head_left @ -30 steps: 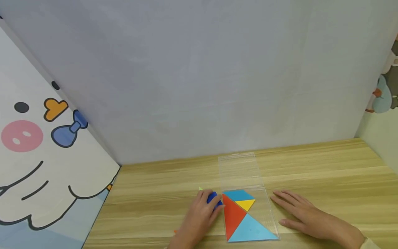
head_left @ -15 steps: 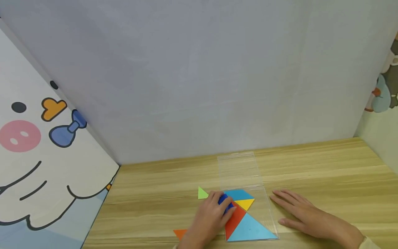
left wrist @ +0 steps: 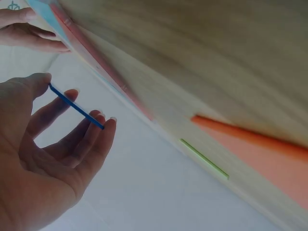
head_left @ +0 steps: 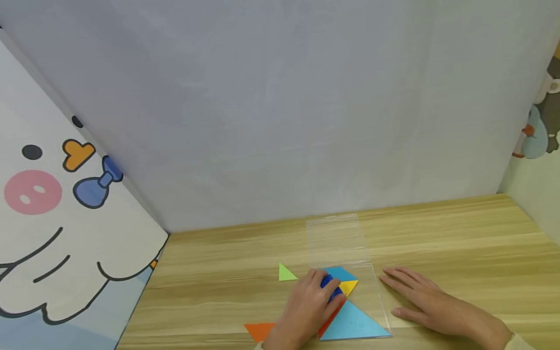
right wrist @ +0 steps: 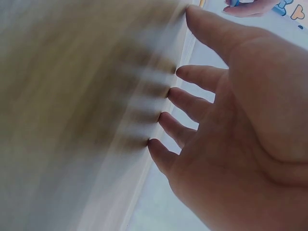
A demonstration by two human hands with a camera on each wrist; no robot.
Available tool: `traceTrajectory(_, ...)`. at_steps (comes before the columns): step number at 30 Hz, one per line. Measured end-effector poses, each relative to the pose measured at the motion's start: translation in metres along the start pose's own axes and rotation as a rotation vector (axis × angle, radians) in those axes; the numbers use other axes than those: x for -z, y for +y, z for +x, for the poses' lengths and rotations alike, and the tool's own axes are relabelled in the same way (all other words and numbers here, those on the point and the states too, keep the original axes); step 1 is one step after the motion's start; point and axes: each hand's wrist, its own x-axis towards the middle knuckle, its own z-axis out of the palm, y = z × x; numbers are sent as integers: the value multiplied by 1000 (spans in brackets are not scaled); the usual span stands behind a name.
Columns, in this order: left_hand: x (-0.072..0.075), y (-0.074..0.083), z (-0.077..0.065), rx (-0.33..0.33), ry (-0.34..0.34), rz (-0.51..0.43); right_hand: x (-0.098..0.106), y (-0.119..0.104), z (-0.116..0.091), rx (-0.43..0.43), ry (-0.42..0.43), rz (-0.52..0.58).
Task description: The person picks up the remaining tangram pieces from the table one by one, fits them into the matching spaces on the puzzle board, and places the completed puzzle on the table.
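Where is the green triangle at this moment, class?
In the head view, the green triangle lies on the table left of the left hand, beyond the orange piece.

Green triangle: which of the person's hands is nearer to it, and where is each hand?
Left. In the head view, the left hand is just right of the green triangle, holding a blue piece; the right hand rests farther right, past the clear sleeve.

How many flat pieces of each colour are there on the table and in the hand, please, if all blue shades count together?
Blue: 3 (dark blue piece in the left hand, medium blue piece, light blue triangle)
Red: 1 (red piece, partly hidden)
Yellow: 1 (yellow piece)
Green: 1 (green triangle)
Orange: 1 (orange piece)
Total: 7
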Motion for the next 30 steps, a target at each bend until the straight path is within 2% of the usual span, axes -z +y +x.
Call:
traceTrajectory(8,-7,7,6,-12,-5,56,-4,3,0,7,4,8)
traceTrajectory(21,-16,19,18,-58,-17,74,-9,10,-2,24,14,3)
traceTrajectory(30,-20,27,27,-18,-96,40,-15,13,0,15,27,15)
